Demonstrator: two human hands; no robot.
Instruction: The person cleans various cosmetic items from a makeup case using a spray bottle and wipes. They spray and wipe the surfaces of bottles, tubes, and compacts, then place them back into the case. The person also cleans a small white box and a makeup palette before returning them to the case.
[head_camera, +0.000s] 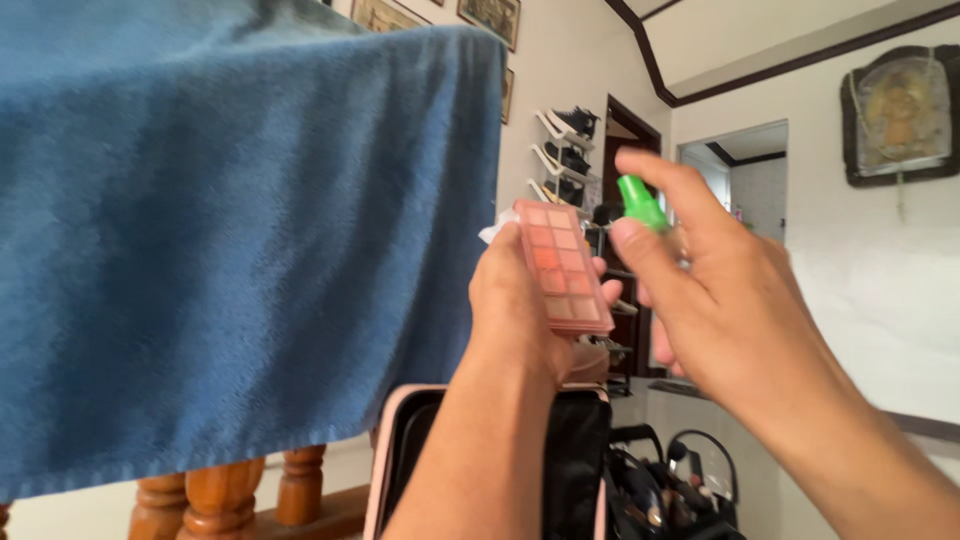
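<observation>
The left hand is raised in front of the camera, its fingers closed around a pink eyeshadow palette. The palette stands open and nearly upright, tilted slightly, showing two columns of square pans in pink, peach and orange shades. A scrap of white tissue peeks out just above the left hand, behind the palette's upper edge.

The right hand is just beside the palette, to its right. Its fingers are wrapped around a small spray bottle with a bright green top; the forefinger lies over that top and the thumb presses against the side. Only the green cap and a hint of the clear body show between the fingers.

Below both forearms sits an open makeup case with a pink rim and black lining, and brushes and other cosmetics lie in it at the lower right.

A blue towel hangs over a wooden railing and fills the left side of the view. Behind the hands, a wall-mounted shoe rack stands beside a dark doorway, and a framed picture hangs on the right wall.
</observation>
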